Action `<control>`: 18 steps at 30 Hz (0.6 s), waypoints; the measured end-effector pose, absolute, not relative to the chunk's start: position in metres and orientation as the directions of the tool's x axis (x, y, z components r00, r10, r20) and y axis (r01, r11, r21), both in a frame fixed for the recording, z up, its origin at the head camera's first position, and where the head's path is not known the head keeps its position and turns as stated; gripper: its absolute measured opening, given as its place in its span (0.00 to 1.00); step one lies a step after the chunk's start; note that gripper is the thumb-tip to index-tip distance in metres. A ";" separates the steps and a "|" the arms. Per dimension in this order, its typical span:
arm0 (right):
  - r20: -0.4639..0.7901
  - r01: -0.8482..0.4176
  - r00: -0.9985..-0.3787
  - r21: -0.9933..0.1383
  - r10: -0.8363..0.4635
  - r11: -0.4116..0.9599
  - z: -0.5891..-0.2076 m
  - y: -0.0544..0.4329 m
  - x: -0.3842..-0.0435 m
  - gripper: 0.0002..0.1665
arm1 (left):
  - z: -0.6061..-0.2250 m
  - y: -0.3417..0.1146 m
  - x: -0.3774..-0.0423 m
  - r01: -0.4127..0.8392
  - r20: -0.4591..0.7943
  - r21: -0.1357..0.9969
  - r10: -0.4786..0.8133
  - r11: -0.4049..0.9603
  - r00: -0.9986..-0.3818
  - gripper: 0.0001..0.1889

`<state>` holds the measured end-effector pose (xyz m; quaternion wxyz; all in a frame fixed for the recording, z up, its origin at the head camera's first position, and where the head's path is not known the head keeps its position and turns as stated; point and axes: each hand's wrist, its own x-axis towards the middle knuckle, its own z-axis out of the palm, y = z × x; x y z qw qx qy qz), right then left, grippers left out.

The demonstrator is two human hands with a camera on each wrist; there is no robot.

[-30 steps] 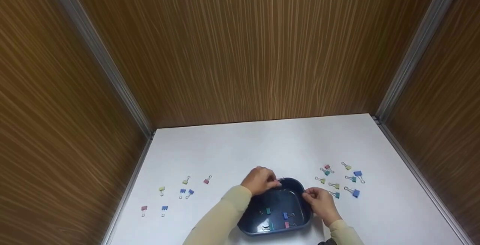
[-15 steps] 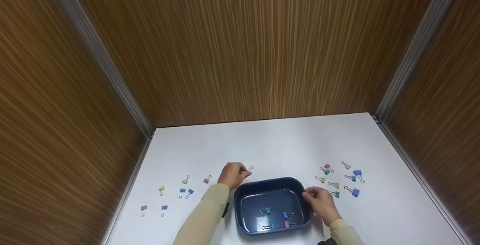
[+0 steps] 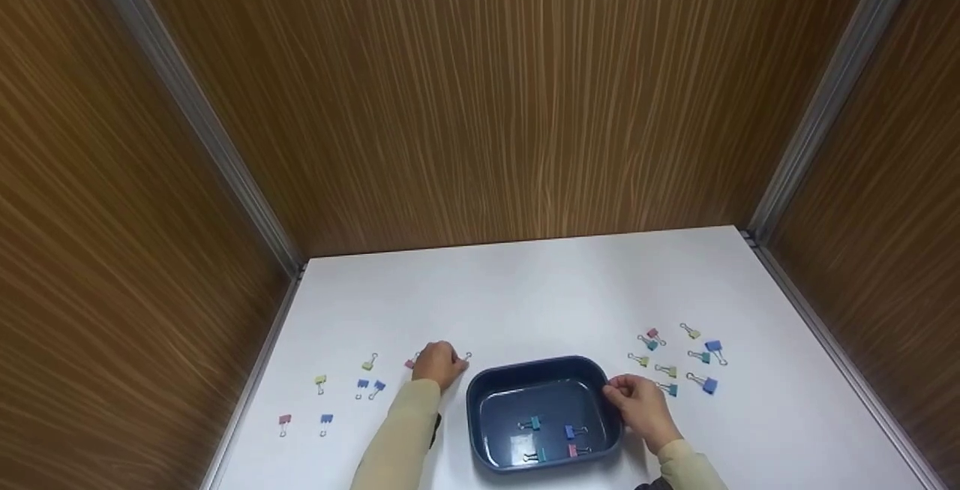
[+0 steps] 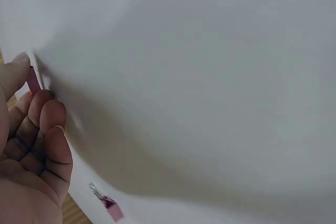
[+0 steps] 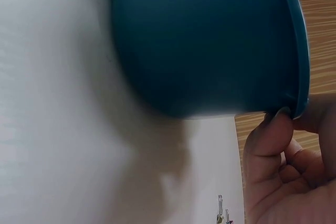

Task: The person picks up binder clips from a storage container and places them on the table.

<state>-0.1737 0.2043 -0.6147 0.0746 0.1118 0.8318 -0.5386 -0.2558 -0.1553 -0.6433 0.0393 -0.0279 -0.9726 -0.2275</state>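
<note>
My left hand (image 3: pixel 439 365) is low over the table, left of a dark blue tray (image 3: pixel 475 430). In the left wrist view it pinches a pink binder clip (image 4: pixel 33 81) between thumb and fingers; the head view shows only the clip's wire handle beyond the fingertips. Partly behind this hand lies another pink clip (image 3: pixel 409 364). My right hand (image 3: pixel 641 409) grips the tray's right rim with thumb and fingers, as the right wrist view also shows. Inside the tray lie a blue clip (image 3: pixel 570 432), a pink clip (image 3: pixel 573 450) and two teal clips, one being this upper teal clip (image 3: pixel 535 423).
Several yellow, blue and pink clips are spread over the left of the white table (image 3: pixel 525 295), among them a yellow clip (image 3: pixel 320 380). On the right lies a looser cluster with a blue clip (image 3: pixel 709 385). A wood-grain panel (image 3: pixel 525 100) stands behind.
My left hand has moved left from above the tray's far side to the table beside it, the pink binder clip still pinched. The right hand has stayed on the rim.
</note>
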 end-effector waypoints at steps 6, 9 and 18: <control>-0.226 0.247 -0.969 -0.887 0.102 0.389 -0.615 0.204 -0.174 0.06 | -0.648 -0.162 -0.258 0.034 0.119 0.452 -0.022 0.891 -0.993 0.08; -0.229 0.249 -0.969 -0.889 0.097 0.383 -0.615 0.203 -0.174 0.06 | -0.645 -0.164 -0.256 0.021 0.120 0.464 -0.040 0.885 -0.992 0.10; -0.223 0.248 -0.969 -0.886 0.109 0.392 -0.617 0.204 -0.173 0.07 | -0.608 -0.153 -0.237 0.073 0.142 0.529 -0.003 0.845 -0.990 0.15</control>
